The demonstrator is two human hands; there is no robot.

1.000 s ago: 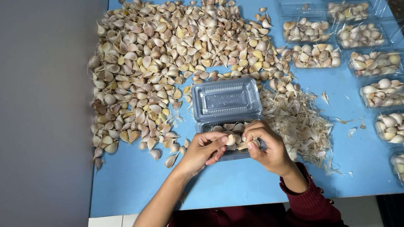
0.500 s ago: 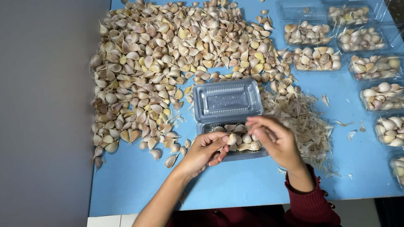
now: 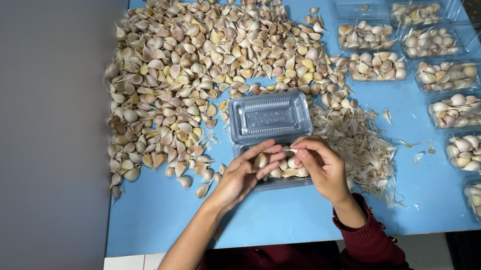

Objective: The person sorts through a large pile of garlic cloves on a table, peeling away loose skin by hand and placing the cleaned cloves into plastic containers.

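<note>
Head view: the left hand (image 3: 242,176) pinches a pale garlic clove (image 3: 261,160) and the right hand (image 3: 320,166) grips its papery skin over the open clear plastic hinged box (image 3: 270,116), with the big loose-clove heap (image 3: 192,77) at ten o'clock within reach.

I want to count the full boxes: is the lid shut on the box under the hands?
No, the clear plastic box lies open, its lid folded back flat on the blue table, away from the person.

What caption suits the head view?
Two hands peel a garlic clove over an open clear box on a blue table.
</note>
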